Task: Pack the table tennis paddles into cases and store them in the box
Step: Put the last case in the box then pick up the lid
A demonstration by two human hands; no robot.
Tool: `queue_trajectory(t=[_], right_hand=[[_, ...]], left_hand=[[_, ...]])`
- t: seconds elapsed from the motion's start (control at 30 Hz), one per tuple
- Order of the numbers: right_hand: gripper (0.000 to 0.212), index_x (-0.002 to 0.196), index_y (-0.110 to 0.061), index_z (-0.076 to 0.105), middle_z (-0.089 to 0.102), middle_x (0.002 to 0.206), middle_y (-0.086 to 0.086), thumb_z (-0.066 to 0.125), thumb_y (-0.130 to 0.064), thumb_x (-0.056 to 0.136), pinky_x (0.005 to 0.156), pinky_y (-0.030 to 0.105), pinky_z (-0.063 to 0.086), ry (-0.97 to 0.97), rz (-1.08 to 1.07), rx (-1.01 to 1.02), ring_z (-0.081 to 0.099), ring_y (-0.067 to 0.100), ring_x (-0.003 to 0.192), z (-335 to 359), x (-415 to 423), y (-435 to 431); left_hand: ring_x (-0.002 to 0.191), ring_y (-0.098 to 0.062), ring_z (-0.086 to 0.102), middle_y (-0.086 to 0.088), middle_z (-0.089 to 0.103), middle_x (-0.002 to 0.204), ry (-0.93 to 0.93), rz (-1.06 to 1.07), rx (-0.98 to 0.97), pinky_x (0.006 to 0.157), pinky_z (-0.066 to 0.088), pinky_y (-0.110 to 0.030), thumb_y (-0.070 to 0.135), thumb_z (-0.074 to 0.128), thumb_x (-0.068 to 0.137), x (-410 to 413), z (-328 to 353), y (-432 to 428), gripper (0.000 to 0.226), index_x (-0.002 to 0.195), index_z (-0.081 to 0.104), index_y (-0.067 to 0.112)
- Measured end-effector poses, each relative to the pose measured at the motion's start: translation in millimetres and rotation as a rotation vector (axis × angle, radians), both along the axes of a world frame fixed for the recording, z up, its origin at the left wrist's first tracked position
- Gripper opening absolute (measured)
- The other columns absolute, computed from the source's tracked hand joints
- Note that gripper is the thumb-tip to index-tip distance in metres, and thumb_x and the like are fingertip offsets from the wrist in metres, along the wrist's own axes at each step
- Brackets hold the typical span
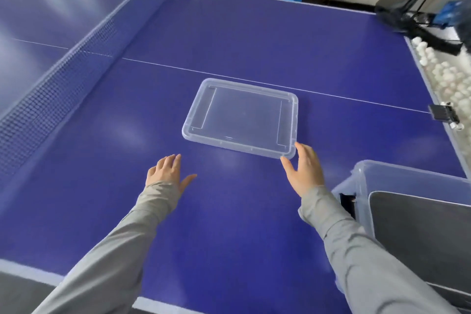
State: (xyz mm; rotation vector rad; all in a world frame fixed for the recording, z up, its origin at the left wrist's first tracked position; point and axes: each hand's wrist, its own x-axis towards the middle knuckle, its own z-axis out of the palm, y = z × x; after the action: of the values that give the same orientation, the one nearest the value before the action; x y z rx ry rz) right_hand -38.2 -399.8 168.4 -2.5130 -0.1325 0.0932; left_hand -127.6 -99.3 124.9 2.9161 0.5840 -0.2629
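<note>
At the near right corner of the desk [229, 224], a clear plastic box [407, 172] with a dark grey case [423, 227] lying inside. Further in, left hand [167, 173] spread flat above the blue surface, holding nothing. Right hand [307, 173] open too, straight fingers at the near right corner of the clear lid [242, 116], mid-desk. Beyond, net [63, 79] along the left, white balls [444, 71] past the right edge.

Bright, soft glare on table [132, 135] (corners blurred).
</note>
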Motion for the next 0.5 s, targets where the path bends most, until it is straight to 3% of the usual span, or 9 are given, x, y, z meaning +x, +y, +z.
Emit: queue_trajectory(t=[0.1,0.2,0.33,0.5], right_hand=[[0.054,0.137,-0.003,0.041,0.046,0.138,0.015,0.054,-0.032,0.093,0.103,0.038,0.03,0.077,-0.093,-0.184,0.038,0.032,0.129,-23.0,23.0,2.9],[0.057,0.139,-0.005,0.039,0.045,0.138,0.014,0.049,-0.038,0.094,0.103,0.042,0.034,0.155,-0.151,-0.334,0.037,0.032,0.129,-40.4,47.4,-2.6],[0.057,0.138,-0.005,0.039,0.046,0.136,0.015,0.046,-0.041,0.095,0.102,0.043,0.035,0.191,-0.18,-0.418,0.037,0.032,0.128,-59.6,77.6,-3.1],[0.056,0.133,-0.004,0.045,0.047,0.137,0.014,0.047,-0.043,0.094,0.1,0.043,0.033,0.176,-0.204,-0.449,0.037,0.032,0.128,-88.7,112.4,2.8]], left_hand=[[0.144,-0.016,0.014,0.002,0.021,0.155,0.123,-0.083,0.093,0.114,0.019,-0.035,0.064,0.037,0.089,31.5,-7.9,27.6,0.079,0.149,0.016,0.016],[0.142,-0.016,0.018,0.002,0.024,0.153,0.096,-0.115,0.11,0.112,0.021,-0.035,0.063,0.036,0.089,69.1,-15.0,43.9,0.078,0.148,0.018,0.016],[0.135,-0.02,0.03,0.0,0.034,0.146,0.039,-0.043,0.034,0.105,0.029,-0.036,0.06,0.04,0.089,114.4,-29.2,55.5,0.073,0.144,0.026,0.014],[0.134,-0.024,0.028,-0.005,0.033,0.146,0.01,0.05,-0.008,0.105,0.027,-0.038,0.061,0.041,0.088,166.7,-53.9,66.2,0.075,0.141,0.03,0.009]])
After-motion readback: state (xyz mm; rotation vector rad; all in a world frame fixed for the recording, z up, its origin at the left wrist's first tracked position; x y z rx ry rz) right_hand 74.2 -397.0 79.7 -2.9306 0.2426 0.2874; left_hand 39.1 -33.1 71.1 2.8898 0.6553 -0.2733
